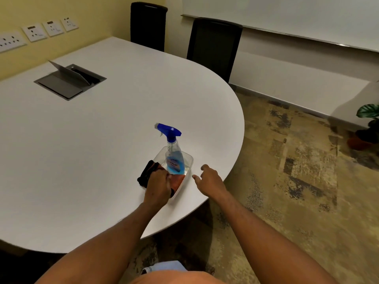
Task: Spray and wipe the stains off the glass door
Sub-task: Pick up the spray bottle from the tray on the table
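Observation:
A clear spray bottle (174,158) with blue liquid and a blue trigger head stands upright in a clear plastic tray (189,160) near the round edge of the white table (92,140). A dark cloth with an orange-red part (148,171) lies over the tray's near left side. My left hand (159,184) is closed on that cloth at the tray. To the tray's right my right hand (209,179) hovers just above the table with fingers apart and nothing in it. The glass door is out of view.
Two black chairs (213,46) stand at the table's far side. An open cable box (69,79) is set into the tabletop at the left. Wall sockets (39,30) line the yellow wall. Patterned carpet (287,181) and a potted plant (367,128) lie to the right.

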Motion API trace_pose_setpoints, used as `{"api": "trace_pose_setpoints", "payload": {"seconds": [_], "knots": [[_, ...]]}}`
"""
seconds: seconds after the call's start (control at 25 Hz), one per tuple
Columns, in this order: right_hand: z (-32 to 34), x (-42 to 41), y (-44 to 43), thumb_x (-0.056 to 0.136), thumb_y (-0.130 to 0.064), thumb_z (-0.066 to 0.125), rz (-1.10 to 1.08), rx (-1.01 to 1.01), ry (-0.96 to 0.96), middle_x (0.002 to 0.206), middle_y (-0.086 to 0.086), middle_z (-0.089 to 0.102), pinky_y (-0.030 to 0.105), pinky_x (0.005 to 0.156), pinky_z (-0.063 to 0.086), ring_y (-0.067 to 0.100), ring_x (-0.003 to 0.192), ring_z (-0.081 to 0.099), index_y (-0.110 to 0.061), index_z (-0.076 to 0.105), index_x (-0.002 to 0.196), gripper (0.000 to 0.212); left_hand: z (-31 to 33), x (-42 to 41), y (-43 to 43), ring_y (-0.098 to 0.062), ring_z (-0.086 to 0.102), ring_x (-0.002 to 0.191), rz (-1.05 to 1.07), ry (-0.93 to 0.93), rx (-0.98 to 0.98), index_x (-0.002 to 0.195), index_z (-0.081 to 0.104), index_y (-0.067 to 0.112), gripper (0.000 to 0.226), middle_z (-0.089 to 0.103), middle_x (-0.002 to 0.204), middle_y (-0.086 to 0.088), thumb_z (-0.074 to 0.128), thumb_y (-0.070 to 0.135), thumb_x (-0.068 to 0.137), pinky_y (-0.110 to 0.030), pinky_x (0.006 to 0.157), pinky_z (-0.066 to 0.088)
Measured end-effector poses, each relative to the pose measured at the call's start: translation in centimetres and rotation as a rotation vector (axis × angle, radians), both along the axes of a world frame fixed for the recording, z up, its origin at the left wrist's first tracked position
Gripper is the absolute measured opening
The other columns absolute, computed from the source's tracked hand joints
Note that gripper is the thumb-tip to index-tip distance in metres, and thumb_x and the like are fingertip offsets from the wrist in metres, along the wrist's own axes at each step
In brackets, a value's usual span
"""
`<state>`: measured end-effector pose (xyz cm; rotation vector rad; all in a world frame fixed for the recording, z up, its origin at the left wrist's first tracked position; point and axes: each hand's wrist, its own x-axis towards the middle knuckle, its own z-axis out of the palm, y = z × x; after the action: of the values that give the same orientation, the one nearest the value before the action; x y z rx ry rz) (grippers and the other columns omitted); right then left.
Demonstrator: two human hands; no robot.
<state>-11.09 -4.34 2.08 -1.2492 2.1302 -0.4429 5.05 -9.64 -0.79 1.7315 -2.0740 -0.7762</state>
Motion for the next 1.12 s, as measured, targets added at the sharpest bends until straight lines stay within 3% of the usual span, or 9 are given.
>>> {"api": "trace_pose_setpoints", "payload": {"seconds": [0.08, 0.24, 0.4, 0.52, 0.68, 0.84, 1.0, 1.12], "knots": [[0.3, 0.4, -1.1, 0.093, -0.036, 0.057, 0.008, -0.041, -0.047, 0.132, 0.009, 0.057, 0.028, 0.088, 0.048, 0.024, 0.115, 0.059, -0.013, 0.043, 0.132, 0.048, 0.6, -0.3, -1.0, -0.024, 0.064, 0.095, 0.068, 0.04, 0.001, 0.101, 0.062, 0.006, 0.019, 0.065, 0.099, -0.009, 0.05, 0.02, 0.096, -0.029, 0.085, 0.051], [0.5, 1.8, -3.6, 0.091, -0.035, 0.062, 0.02, -0.093, -0.111, 0.136, 0.007, 0.053, 0.025, 0.089, 0.045, 0.021, 0.118, 0.056, -0.013, 0.041, 0.135, 0.054, 1.7, -0.3, -3.0, -0.028, 0.055, 0.118, 0.118, 0.081, 0.034, 0.127, 0.053, 0.004, 0.035, 0.058, 0.129, -0.014, 0.049, 0.019, 0.096, -0.038, 0.104, 0.044], [0.7, 2.6, -7.1, 0.086, -0.038, 0.067, 0.013, -0.114, -0.151, 0.14, 0.007, 0.048, 0.02, 0.09, 0.039, 0.02, 0.123, 0.051, -0.011, 0.036, 0.138, 0.066, 2.1, 0.3, -5.8, -0.027, 0.047, 0.128, 0.103, 0.104, 0.048, 0.133, 0.047, 0.007, 0.039, 0.05, 0.14, -0.012, 0.048, 0.02, 0.097, -0.036, 0.108, 0.036], [0.6, 3.5, -9.6, 0.081, -0.043, 0.072, -0.065, -0.131, -0.233, 0.144, 0.006, 0.045, 0.028, 0.102, 0.041, 0.022, 0.129, 0.049, -0.013, 0.033, 0.141, 0.078, 1.7, 0.7, -7.8, -0.025, 0.046, 0.13, 0.085, 0.126, 0.072, 0.134, 0.047, 0.009, 0.038, 0.048, 0.142, -0.011, 0.045, 0.021, 0.098, -0.035, 0.109, 0.035], [-0.4, 4.7, -12.0, 0.08, -0.033, 0.075, -0.15, -0.164, -0.265, 0.131, 0.007, 0.059, 0.034, 0.103, 0.046, 0.025, 0.119, 0.057, -0.012, 0.045, 0.132, 0.063, 1.0, 1.0, -10.2, -0.025, 0.047, 0.129, 0.054, 0.2, 0.113, 0.133, 0.048, 0.009, 0.036, 0.049, 0.141, -0.01, 0.043, 0.021, 0.099, -0.033, 0.109, 0.035], [-0.7, 5.3, -12.5, 0.085, -0.024, 0.07, -0.213, -0.174, -0.286, 0.121, 0.009, 0.064, 0.03, 0.096, 0.048, 0.025, 0.11, 0.062, -0.01, 0.051, 0.123, 0.044, 0.6, 1.2, -11.5, -0.025, 0.049, 0.126, 0.008, 0.279, 0.128, 0.131, 0.05, 0.007, 0.035, 0.052, 0.138, -0.011, 0.043, 0.019, 0.099, -0.032, 0.106, 0.037], [-0.4, 6.4, -12.4, 0.085, -0.021, 0.07, -0.232, -0.21, -0.266, 0.12, 0.005, 0.064, 0.03, 0.096, 0.049, 0.023, 0.11, 0.062, -0.014, 0.051, 0.123, 0.043, 0.5, 1.5, -12.4, -0.025, 0.052, 0.122, -0.016, 0.349, 0.142, 0.129, 0.051, 0.006, 0.034, 0.055, 0.135, -0.012, 0.042, 0.018, 0.099, -0.033, 0.104, 0.04], [1.0, 6.6, -12.1, 0.085, -0.019, 0.07, -0.272, -0.253, -0.289, 0.118, 0.004, 0.065, 0.02, 0.087, 0.047, 0.021, 0.109, 0.062, -0.013, 0.051, 0.12, 0.04, 1.3, 1.9, -13.2, -0.025, 0.053, 0.121, 0.001, 0.405, 0.127, 0.128, 0.053, 0.006, 0.032, 0.056, 0.133, -0.012, 0.042, 0.016, 0.099, -0.032, 0.102, 0.041]]}}
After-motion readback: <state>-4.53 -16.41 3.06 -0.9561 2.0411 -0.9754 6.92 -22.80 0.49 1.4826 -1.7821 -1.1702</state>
